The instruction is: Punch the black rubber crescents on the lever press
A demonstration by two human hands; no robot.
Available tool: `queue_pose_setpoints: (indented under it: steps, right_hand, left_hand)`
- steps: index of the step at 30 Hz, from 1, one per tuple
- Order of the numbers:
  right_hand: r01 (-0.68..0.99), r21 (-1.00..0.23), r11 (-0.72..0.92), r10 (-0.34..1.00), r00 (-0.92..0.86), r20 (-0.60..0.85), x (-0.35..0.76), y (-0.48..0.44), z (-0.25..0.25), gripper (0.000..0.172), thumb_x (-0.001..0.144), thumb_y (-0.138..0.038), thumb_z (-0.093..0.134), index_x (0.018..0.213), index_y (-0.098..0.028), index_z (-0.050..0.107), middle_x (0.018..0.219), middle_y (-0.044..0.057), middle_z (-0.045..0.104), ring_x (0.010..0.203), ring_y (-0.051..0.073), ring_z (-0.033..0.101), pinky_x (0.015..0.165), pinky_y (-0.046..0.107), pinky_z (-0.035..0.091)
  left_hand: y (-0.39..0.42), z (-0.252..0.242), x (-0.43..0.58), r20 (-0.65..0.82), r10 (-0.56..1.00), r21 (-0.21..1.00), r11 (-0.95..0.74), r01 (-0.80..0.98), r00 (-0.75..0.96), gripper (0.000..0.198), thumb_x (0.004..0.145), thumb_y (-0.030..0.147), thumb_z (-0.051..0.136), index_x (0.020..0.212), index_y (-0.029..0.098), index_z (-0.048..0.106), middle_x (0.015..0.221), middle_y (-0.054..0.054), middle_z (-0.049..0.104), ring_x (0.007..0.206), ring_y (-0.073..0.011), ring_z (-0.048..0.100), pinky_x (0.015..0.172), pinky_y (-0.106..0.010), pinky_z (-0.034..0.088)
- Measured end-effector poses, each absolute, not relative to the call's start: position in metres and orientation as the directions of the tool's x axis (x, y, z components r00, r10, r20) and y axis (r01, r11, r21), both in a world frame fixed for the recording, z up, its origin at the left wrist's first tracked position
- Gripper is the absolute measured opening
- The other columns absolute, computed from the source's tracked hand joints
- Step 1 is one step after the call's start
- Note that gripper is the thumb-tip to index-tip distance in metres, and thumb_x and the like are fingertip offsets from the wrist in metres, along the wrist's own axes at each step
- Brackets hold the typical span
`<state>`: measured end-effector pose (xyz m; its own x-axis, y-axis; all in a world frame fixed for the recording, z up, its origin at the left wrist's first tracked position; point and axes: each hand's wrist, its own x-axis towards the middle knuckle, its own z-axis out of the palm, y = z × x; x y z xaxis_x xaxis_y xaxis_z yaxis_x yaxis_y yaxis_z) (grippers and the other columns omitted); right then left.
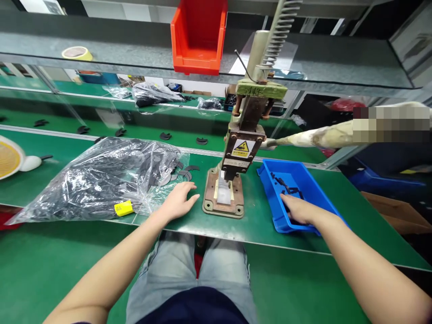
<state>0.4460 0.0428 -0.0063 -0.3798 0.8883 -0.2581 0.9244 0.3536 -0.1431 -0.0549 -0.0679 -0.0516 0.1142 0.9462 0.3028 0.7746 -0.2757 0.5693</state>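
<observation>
Blue tray [275, 210]: right hand [297, 209] is placed inside, grip cannot be told; left hand [179, 201], half-spread, empty, is held beside plastic bag [108, 177]; press [245, 128] is set between.

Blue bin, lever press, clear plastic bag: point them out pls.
Blue bin [297, 173]: head view, bare inner floor toward the far end.
Lever press [242, 149]: head view, front of its dark metal head.
Clear plastic bag [97, 180]: head view, middle of its upper surface.

Table [364, 216] surfaced in green; light reflects off it. Green strip [141, 127] with pale rails runs behind. Grey shelf [118, 40] spans above. Metal post [45, 80] inclined in view. Floor [50, 270] green.
</observation>
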Motion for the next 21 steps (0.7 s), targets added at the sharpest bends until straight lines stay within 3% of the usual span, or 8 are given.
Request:
queue_pose_setpoints:
  steps: [2, 4, 8, 13, 17, 21]
  right_hand:
    - [0.922, -0.149, 0.356, 0.881, -0.385, -0.274, 0.445, 0.042, -0.004, 0.041, 0.078, -0.039, 0.077, 0.115, -0.022, 0.075, 0.118, 0.015, 0.08, 0.109, 0.028, 0.077, 0.099, 0.034, 0.059]
    - [0.927, -0.143, 0.346, 0.884, -0.373, -0.283, 0.448, 0.04, 0.0, 0.027, 0.089, -0.042, 0.066, 0.105, -0.023, 0.076, 0.108, 0.012, 0.082, 0.099, 0.026, 0.077, 0.094, 0.035, 0.058]
    - [0.942, -0.137, 0.306, 0.915, -0.331, -0.231, 0.458, 0.033, 0.009, 0.042, 0.102, -0.053, 0.046, 0.109, -0.026, 0.078, 0.11, 0.009, 0.083, 0.097, 0.025, 0.077, 0.096, 0.038, 0.057]
    - [0.946, -0.152, 0.287, 0.95, -0.301, -0.078, 0.47, 0.025, 0.013, 0.054, 0.103, -0.059, 0.043, 0.115, -0.022, 0.081, 0.131, 0.014, 0.077, 0.127, 0.031, 0.069, 0.115, 0.045, 0.051]
    - [0.944, -0.257, 0.205, 0.972, -0.166, 0.165, 0.471, 0.014, 0.022, 0.059, 0.103, -0.063, 0.043, 0.105, -0.02, 0.084, 0.11, 0.015, 0.078, 0.11, 0.028, 0.072, 0.103, 0.043, 0.054]
    - [0.871, -0.463, 0.162, 0.958, -0.027, 0.285, 0.446, -0.012, 0.034, 0.052, 0.104, -0.059, 0.044, 0.107, -0.023, 0.082, 0.111, 0.011, 0.08, 0.103, 0.024, 0.073, 0.1, 0.039, 0.056]
  left_hand:
    - [-0.082, -0.059, -0.054, 0.367, 0.929, 0.583, -0.272, 0.765, 0.051, 0.034, 0.101, 0.044, 0.065, 0.127, 0.022, 0.07, 0.139, -0.016, 0.072, 0.135, -0.0358, 0.064, 0.12, -0.057, 0.048]
    - [-0.088, -0.067, -0.054, 0.398, 0.917, 0.592, -0.25, 0.766, -0.008, 0.034, 0.101, 0.042, 0.065, 0.126, 0.021, 0.069, 0.139, -0.017, 0.071, 0.135, -0.0357, 0.063, 0.12, -0.057, 0.048]
    - [-0.091, -0.078, -0.054, 0.409, 0.91, 0.616, -0.222, 0.756, -0.066, 0.031, 0.102, 0.043, 0.064, 0.121, 0.02, 0.069, 0.139, -0.018, 0.071, 0.134, -0.0335, 0.064, 0.12, -0.055, 0.047]
    - [-0.093, -0.081, -0.055, 0.399, 0.911, 0.649, -0.199, 0.734, -0.106, 0.026, 0.101, 0.041, 0.065, 0.117, 0.022, 0.07, 0.137, -0.016, 0.072, 0.133, -0.0318, 0.064, 0.121, -0.054, 0.047]
    - [-0.095, -0.079, -0.057, 0.408, 0.902, 0.661, -0.188, 0.726, -0.138, 0.025, 0.101, 0.042, 0.065, 0.117, 0.023, 0.068, 0.136, -0.015, 0.073, 0.133, -0.031, 0.065, 0.121, -0.053, 0.047]
    - [-0.096, -0.069, -0.053, 0.467, 0.873, 0.654, -0.233, 0.72, -0.142, 0.024, 0.102, 0.041, 0.063, 0.116, 0.022, 0.067, 0.132, -0.016, 0.073, 0.131, -0.0308, 0.065, 0.12, -0.053, 0.047]
